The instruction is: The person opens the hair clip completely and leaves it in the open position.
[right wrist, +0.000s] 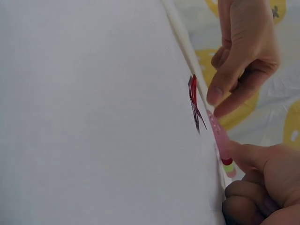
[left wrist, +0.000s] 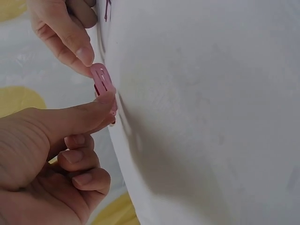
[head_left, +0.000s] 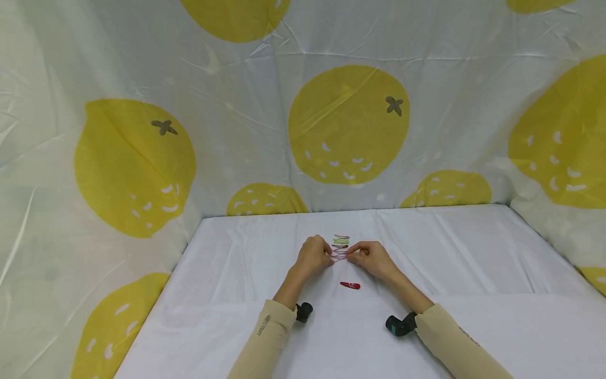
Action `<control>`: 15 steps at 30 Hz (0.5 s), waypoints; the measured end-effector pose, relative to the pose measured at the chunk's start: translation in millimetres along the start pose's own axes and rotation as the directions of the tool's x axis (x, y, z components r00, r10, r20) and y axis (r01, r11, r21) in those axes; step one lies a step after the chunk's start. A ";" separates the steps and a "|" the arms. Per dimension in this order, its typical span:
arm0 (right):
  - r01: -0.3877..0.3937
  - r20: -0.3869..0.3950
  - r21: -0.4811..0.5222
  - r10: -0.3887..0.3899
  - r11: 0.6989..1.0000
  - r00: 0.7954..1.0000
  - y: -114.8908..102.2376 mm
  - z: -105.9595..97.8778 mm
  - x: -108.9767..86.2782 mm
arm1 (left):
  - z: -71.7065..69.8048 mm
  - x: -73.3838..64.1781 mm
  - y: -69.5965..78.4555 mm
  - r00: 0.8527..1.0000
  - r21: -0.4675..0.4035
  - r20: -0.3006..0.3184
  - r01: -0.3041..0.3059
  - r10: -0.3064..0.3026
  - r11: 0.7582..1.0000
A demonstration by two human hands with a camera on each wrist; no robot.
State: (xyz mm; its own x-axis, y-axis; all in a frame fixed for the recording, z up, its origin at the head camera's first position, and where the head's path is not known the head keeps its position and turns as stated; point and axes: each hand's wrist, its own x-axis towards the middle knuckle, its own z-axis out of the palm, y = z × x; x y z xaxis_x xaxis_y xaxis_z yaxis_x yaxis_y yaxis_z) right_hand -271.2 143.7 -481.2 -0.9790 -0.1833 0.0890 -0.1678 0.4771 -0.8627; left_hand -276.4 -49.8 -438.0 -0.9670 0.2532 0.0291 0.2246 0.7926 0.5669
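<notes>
Pink snap hair clip (left wrist: 101,77) is held between both hands, low over the white table. My left hand (head_left: 314,254) pinches one end of it between thumb and forefinger. At the other end, my right hand (head_left: 374,258) grips it with thumb and fingertip. Just beyond, in a column on the cloth, lie a dark red clip (head_left: 340,246), a yellow-green clip (head_left: 341,241) and a pink clip (head_left: 342,237). Nearer me lies a single red clip (head_left: 350,285), which in the right wrist view stands on its edge with a dark shadow.
A white cloth (head_left: 227,337) covers the table, with light creases. Behind it and at the sides hangs a white curtain (head_left: 265,131) printed with yellow lemons. Black wrist cameras (head_left: 400,325) sit on both forearms by beige sleeves.
</notes>
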 end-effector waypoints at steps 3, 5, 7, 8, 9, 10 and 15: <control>-0.015 0.005 0.003 0.015 1.000 1.000 -0.9 -4.8 -6.9 | -3.2 -6.7 -1.1 0.999 -0.019 -0.019 -0.050 0.049 0.999; -0.031 0.018 -0.006 0.031 1.000 0.999 -2.7 -8.3 -13.9 | -5.8 -13.4 -2.0 0.997 -0.053 -0.009 -0.072 0.072 0.996; -0.030 0.045 -0.016 0.030 0.999 0.999 -5.2 -11.3 -22.4 | -6.9 -20.3 -3.4 0.996 -0.077 0.021 -0.086 0.088 0.993; -0.034 0.064 -0.019 0.035 0.999 0.997 -6.8 -12.6 -27.3 | -7.0 -24.1 -3.6 0.995 -0.095 0.042 -0.085 0.089 0.992; -0.035 0.084 -0.019 0.037 0.999 0.996 -8.0 -13.7 -32.3 | -6.8 -27.3 -3.6 0.994 -0.107 0.066 -0.082 0.089 0.991; -0.034 0.104 -0.023 0.036 0.999 0.994 -8.9 -14.4 -37.3 | -6.0 -30.4 -3.5 0.992 -0.107 0.090 -0.082 0.092 0.991; -0.010 0.179 -0.035 0.016 0.999 0.984 -9.0 -13.4 -57.0 | -0.5 -39.2 0.4 0.983 -0.101 0.147 -0.091 0.105 0.991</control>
State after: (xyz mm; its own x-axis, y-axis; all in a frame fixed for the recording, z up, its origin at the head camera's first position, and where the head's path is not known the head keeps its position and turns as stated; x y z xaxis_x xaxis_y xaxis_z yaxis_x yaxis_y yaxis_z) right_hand -215.5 161.3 -471.8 -0.9452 -0.3261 -0.0156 -0.1614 0.5084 -0.8458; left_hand -238.5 -59.7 -438.5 -0.9096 0.4141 -0.0332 0.2980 0.7061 0.6423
